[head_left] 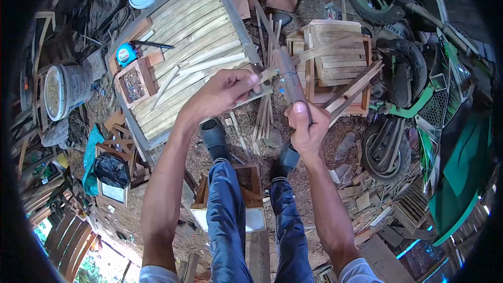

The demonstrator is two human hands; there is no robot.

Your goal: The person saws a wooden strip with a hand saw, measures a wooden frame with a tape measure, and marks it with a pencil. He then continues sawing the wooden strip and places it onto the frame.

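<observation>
A thin wooden strip (pixel 325 48) runs to the upper right from my left hand (pixel 225 91), whose thumb and fingers pinch its near end. My right hand (pixel 308 126) is wrapped round the handle of a long-bladed tool, perhaps a machete or saw (pixel 289 76). The blade, partly blurred, crosses the strip just right of my left fingertips. Below and left of my left hand lies the slatted wooden table (pixel 183 26). Behind the strip stands a small slatted wooden piece (pixel 338 55).
On the slatted table are a blue tape measure (pixel 126 54), a black pen-like item (pixel 153 44) and a wooden box of nails (pixel 132 85). A green motorbike (pixel 419 106) stands at the right. A bucket (pixel 65 91) is at the left. Wood scraps cover the ground.
</observation>
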